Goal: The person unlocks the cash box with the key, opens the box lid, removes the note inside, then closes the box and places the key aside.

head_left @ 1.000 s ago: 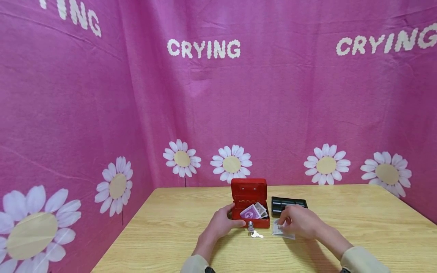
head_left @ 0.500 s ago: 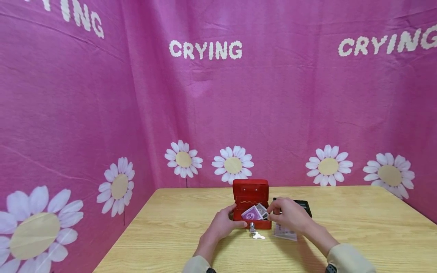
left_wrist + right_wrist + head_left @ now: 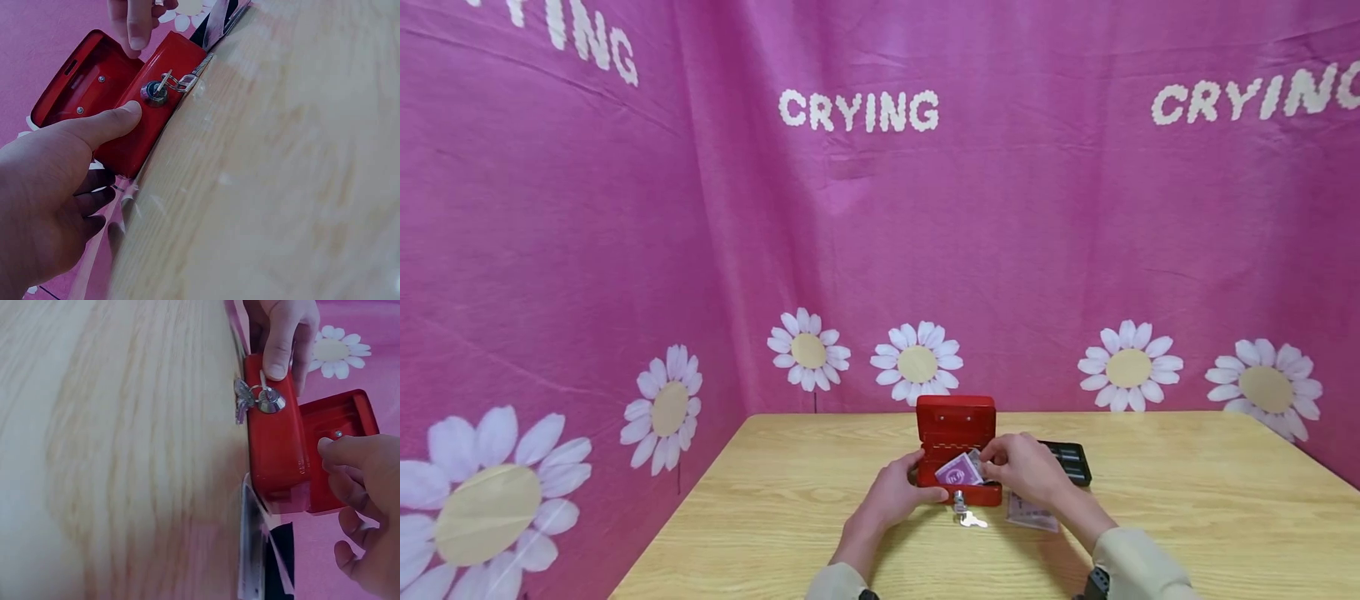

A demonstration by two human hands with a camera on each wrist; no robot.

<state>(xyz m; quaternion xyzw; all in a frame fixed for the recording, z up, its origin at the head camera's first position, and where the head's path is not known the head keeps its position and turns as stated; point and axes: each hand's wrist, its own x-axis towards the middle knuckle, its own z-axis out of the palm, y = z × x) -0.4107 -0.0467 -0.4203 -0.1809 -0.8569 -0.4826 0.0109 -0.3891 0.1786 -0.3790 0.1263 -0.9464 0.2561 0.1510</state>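
A small red cash box (image 3: 981,497) stands on the table with its lid raised. My left hand (image 3: 895,487) grips its left end, the thumb on the front wall beside the lock (image 3: 154,94). A key sits in that lock and more keys (image 3: 973,520) hang from it. A purple banknote-like paper (image 3: 957,470) with a white border leans inside the box, a greyish one beside it. My right hand (image 3: 1026,469) is over the box's right side, fingers bent, thumb and forefinger close together at the greyish paper. I cannot tell whether they pinch it.
A black compartment tray (image 3: 1072,463) lies behind the right hand, partly covered by it. A pale printed paper stack (image 3: 1032,513) is on the wooden table (image 3: 820,450) right of the box. Pink flowered cloth (image 3: 1015,250) hangs behind and to the left.
My right hand has gone from the paper stack on the table leftward to the papers in the box. My left hand keeps its grip on the box; the view has shifted slightly.
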